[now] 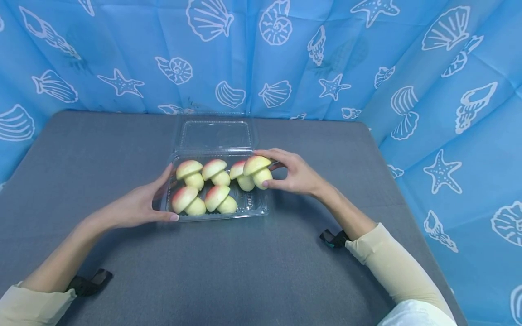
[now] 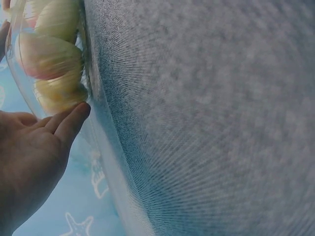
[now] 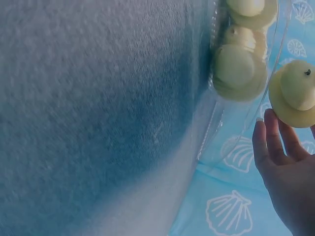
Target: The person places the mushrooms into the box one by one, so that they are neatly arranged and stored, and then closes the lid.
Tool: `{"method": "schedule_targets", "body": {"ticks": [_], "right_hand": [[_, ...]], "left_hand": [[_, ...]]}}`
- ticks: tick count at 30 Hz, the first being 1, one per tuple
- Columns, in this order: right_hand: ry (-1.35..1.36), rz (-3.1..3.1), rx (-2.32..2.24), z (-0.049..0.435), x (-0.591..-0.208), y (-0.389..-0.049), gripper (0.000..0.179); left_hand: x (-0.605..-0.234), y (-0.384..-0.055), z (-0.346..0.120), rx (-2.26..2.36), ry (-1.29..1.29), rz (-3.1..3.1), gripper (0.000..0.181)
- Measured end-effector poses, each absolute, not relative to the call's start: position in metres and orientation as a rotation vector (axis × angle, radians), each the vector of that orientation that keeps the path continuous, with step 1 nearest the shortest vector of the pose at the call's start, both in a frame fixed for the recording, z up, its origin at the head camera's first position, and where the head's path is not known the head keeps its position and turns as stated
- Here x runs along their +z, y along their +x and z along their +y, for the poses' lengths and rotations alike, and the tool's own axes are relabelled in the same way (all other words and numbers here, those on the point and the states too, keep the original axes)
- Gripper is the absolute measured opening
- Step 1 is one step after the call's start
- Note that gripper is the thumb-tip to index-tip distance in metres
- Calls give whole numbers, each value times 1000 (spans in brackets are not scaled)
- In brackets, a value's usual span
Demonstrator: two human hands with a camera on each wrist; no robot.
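A clear plastic box (image 1: 253, 209) with its lid (image 1: 216, 135) laid back holds several mushroom-shaped pieces (image 1: 187, 199), pale yellow with red-tinged caps. My left hand (image 1: 134, 206) is at the box's left side, thumb by the front corner and fingers stretched along the edge. In the left wrist view, straight fingertips (image 2: 81, 109) meet the box wall. At the right end, my right hand (image 1: 291, 171) pinches another mushroom-shaped piece (image 1: 258, 166) between thumb and fingers. It overlaps the back-right piece in the head view. The right wrist view shows this held piece (image 3: 295, 93) raised over the box, stalk outward.
The box stands on a grey cloth-covered table (image 1: 228, 271), toward its far edge. A blue curtain (image 1: 269, 68) with white shell prints hangs behind and along the right. Black straps (image 1: 335, 239) circle both forearms.
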State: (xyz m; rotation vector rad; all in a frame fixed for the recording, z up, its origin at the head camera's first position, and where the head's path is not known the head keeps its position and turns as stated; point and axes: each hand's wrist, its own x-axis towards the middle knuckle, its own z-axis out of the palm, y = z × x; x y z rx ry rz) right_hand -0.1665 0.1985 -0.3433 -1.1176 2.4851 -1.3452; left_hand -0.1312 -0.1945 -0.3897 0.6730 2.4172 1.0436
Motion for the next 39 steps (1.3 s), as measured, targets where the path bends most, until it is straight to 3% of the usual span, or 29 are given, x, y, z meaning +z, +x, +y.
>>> {"method": "schedule_targets", "body": {"ticks": [7,39], "right_hand": [[-1184,2531,-1242,202,-366,-175,69],[-1325,2658,-946,189,-382,-163,70]], "left_hand": [[-389,-132,-194,1040,663,2415,122],[-390,-132,-195,1048,682,2409,121]]}}
